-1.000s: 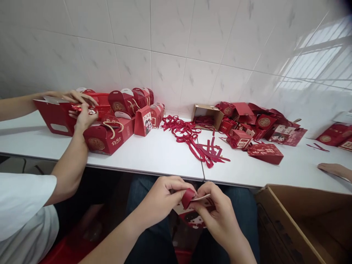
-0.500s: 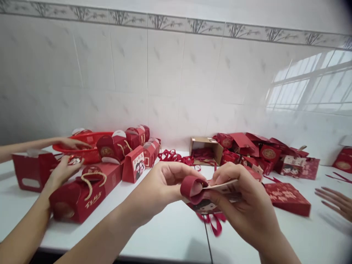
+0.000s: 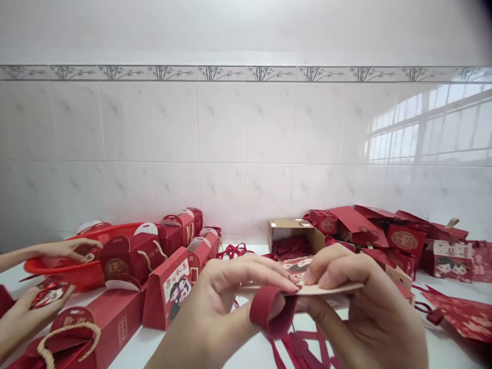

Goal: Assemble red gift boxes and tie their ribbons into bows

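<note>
Both my hands hold a printed card piece (image 3: 338,291) up in front of me, seen nearly edge-on. My left hand (image 3: 226,302) pinches its left part, and a loop of dark red ribbon (image 3: 265,312) curls around that thumb. The fingers of my right hand (image 3: 357,292) press on the card's top while the thumb lies beneath. More red ribbon (image 3: 303,348) lies on the table below the card. Where the ribbon meets the card is partly hidden by my fingers.
At left, another person's hands hold small red packets by a red basket (image 3: 80,277). Red gift boxes (image 3: 119,328) stand nearby. An open cardboard box (image 3: 294,224) holds ribbons; red bags (image 3: 357,225) are piled right of it.
The view has tilted up and come closer. The card has turned flatter, with my left fingers now lying over it. The other person's left-side hand has lifted a packet; the hand at far right has left view.
</note>
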Motion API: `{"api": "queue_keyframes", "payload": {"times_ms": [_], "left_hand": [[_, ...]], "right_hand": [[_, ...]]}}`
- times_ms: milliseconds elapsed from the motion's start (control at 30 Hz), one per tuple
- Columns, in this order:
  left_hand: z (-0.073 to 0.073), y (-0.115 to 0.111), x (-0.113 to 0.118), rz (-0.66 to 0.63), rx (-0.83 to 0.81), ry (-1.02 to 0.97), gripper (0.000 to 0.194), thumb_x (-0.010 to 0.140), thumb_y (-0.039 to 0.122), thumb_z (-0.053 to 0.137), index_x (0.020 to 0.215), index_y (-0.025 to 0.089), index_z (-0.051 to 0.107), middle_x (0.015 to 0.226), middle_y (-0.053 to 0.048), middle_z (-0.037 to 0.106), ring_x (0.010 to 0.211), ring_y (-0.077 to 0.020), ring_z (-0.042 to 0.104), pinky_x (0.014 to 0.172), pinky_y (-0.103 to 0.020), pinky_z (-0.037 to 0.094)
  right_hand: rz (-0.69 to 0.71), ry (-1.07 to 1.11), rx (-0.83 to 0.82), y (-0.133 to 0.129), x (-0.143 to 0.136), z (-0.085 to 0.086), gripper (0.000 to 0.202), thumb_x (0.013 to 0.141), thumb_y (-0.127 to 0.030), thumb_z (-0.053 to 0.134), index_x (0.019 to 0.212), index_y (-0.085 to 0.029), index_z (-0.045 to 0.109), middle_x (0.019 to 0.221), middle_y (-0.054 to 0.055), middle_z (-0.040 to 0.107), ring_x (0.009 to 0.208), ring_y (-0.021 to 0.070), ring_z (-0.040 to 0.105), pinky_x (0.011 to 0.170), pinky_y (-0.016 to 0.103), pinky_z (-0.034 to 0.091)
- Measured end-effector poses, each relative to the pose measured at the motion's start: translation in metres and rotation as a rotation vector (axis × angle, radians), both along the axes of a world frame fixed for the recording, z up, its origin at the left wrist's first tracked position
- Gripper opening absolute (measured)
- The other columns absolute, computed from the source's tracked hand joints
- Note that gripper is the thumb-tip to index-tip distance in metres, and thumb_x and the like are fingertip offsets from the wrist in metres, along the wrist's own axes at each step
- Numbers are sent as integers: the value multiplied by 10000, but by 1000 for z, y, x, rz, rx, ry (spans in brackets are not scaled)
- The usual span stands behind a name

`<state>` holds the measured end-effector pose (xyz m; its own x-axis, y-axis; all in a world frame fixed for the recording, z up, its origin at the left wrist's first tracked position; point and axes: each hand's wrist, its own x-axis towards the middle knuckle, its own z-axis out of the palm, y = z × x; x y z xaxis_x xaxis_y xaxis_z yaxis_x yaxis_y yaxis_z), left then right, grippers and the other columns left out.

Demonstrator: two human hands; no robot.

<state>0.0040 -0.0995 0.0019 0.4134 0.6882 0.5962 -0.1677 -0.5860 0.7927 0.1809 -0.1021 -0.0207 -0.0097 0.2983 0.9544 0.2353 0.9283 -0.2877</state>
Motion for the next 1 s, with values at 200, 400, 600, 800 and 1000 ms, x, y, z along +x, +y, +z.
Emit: {"api": "queue_keyframes", "payload": {"times_ms": [200,400,600,800,1000], "left_hand": [[-12,24,-8,-24,313,49,268,848,156,629,1012,342,730,978,-37,701,929,-197,626,872,-368,509],[-7,34,-9,111,734,57,227,891,128,562,973,248,735,945,-63,697,928,-180,642,902,-347,505],[-1,29,-4,117,890,84,163,882,80,569,936,167,695,905,-40,720,851,-129,681,991,-317,490],[-7,26,2,147,840,34,134,893,140,566,863,175,692,853,-56,641,851,-152,659,818,-293,571],[-12,31,1,199,883,42,214,913,87,496,921,183,688,851,-60,614,783,-134,629,769,-292,558]], "right_hand": [[23,7,81,23,-3,-13,248,783,-51,626,838,-248,485,816,38,593,705,161,593,491,240,477],[129,-28,148,27,-6,-8,263,754,-10,606,807,-230,473,750,3,641,658,156,595,622,324,491],[170,-42,211,27,-4,-5,296,711,52,571,755,-214,449,733,-18,657,603,129,574,656,338,454],[157,7,259,31,-4,-6,271,723,44,566,726,-198,446,694,-32,643,576,115,580,711,359,438],[179,59,116,34,-7,-13,261,738,-26,653,826,-222,504,853,5,622,752,144,607,688,292,483]]}}
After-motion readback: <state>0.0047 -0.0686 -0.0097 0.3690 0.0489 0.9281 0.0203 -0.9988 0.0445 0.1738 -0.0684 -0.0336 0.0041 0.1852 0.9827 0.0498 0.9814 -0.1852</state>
